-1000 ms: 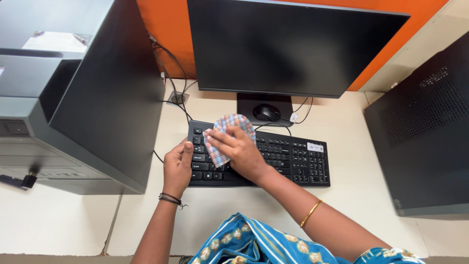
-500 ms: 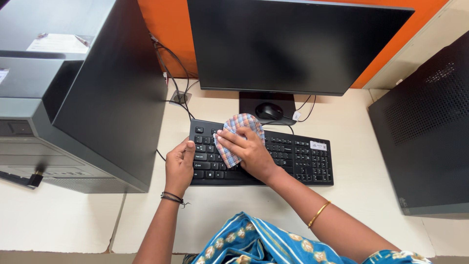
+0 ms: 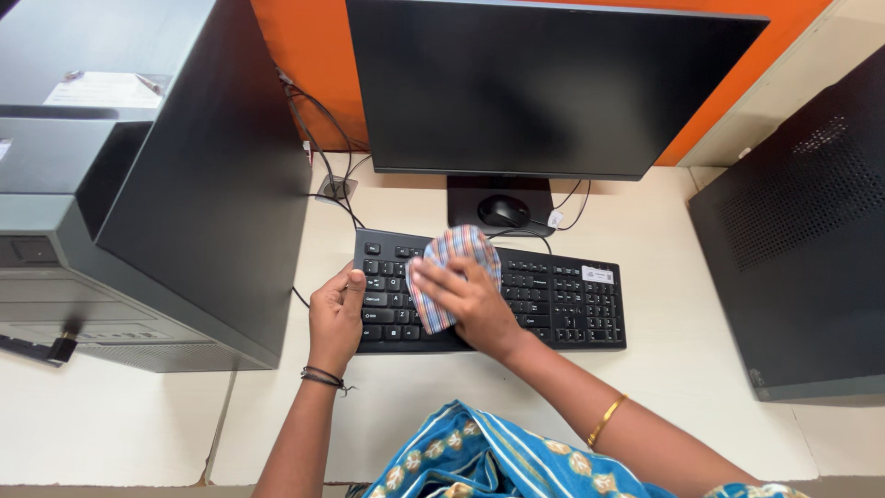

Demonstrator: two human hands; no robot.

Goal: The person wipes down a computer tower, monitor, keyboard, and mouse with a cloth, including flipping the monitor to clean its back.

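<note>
Bright even light, soft shadows, sharp focus, wide-angle bending at edges, no glare

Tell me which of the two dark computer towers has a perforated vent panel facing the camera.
The tower on the right: its side is covered in small vent holes. The tower on the left, beside the left hand, shows a smooth, solid side panel.

A cream-white desk [image 3: 664, 277] carries everything. A black keyboard [image 3: 553, 300] lies near its middle, parallel to the front edge. Behind it, toward the back edge, the black stand of a monitor [image 3: 498, 198] rests on the desk, with a black mouse [image 3: 502, 212] on the stand's base. A dark computer tower [image 3: 184, 184] stands at the left end, and another black tower [image 3: 793, 249] at the right end. Black cables [image 3: 323, 175] run along the back edge beside the left tower.
</note>
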